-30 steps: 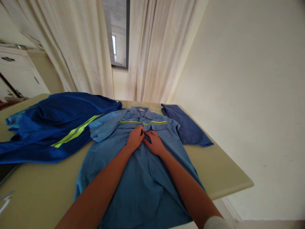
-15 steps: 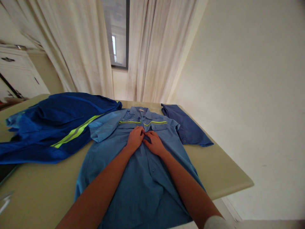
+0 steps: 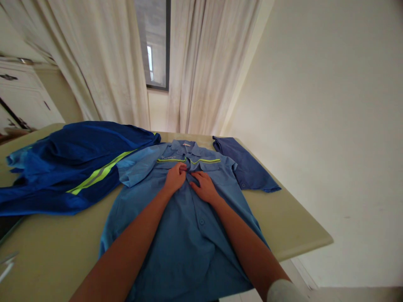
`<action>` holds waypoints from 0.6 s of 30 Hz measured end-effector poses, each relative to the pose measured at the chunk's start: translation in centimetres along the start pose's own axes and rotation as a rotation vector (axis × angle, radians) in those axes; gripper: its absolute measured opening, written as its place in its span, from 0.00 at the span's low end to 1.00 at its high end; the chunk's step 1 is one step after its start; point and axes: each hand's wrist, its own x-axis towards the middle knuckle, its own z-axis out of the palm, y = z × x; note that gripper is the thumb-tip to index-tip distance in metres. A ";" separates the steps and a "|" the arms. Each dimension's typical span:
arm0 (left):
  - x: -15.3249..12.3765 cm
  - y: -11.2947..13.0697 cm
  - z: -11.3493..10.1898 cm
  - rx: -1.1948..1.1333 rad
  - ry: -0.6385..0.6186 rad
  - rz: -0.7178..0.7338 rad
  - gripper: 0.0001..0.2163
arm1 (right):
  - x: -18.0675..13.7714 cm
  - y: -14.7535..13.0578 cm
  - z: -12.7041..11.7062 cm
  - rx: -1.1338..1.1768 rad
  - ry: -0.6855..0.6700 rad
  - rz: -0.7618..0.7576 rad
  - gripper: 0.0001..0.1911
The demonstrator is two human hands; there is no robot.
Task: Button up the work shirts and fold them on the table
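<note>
A light blue short-sleeved work shirt [image 3: 189,235] with yellow reflective chest stripes lies face up on the beige table [image 3: 56,247], collar pointing away from me. My left hand [image 3: 175,178] and my right hand [image 3: 204,187] meet at the shirt's front placket just below the stripes. Both have fingers curled and pinching the cloth at the button line. What sits between the fingertips is too small to make out.
A dark blue jacket [image 3: 69,163] with a yellow-grey reflective band is heaped on the table's left. A folded darker blue garment [image 3: 245,165] lies at the far right corner. Curtains [image 3: 201,63] and a window stand behind; a white cabinet [image 3: 22,100] is at left.
Both hands have shifted very slightly up the placket toward the collar; the view has dipped a little. The shirt lies as before.
</note>
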 end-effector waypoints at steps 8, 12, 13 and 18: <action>-2.9 -0.4 -0.1 0.507 -0.160 0.118 0.25 | 2.6 2.4 0.4 -0.109 0.049 0.084 0.15; -3.8 -0.7 -0.2 0.591 -0.207 0.031 0.29 | 3.8 2.7 0.2 -0.096 0.054 0.090 0.14; -3.7 -0.9 -0.3 0.598 -0.217 0.031 0.29 | 3.9 2.6 0.0 -0.082 0.066 0.096 0.14; -2.0 -1.5 -0.9 0.599 -0.247 0.046 0.29 | 2.7 0.0 -1.4 -0.114 0.145 0.082 0.10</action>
